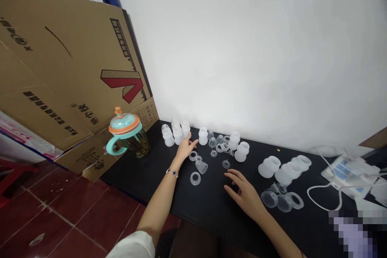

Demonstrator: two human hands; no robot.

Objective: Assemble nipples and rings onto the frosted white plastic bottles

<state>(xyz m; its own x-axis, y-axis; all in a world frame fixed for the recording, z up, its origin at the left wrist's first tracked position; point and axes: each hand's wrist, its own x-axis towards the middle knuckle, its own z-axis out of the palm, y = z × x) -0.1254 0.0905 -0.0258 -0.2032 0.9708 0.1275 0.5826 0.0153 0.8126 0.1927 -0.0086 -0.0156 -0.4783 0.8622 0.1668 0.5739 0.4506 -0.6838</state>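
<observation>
My left hand (184, 150) reaches to the back of the table, index finger and thumb apart. Its fingertips are at a white baby bottle (185, 125) with a clear cap; I cannot tell whether they touch it. More capped bottles (168, 137) stand to its left. A white open bottle (203, 136) stands just right of the hand. Below it lie a clear cap (201, 167) and a ring (195, 178). My right hand (243, 193) hovers low over the table, fingers spread and holding nothing. A small clear disc-shaped part (226, 163) lies just beyond its fingertips.
On the black table (193, 205) are two more open bottles (242, 151), several white bottles (288, 172) on the right, and loose caps (283, 202). A lidded jug (128, 135) stands left by a cardboard box (69, 56). White cables (323, 201) lie far right.
</observation>
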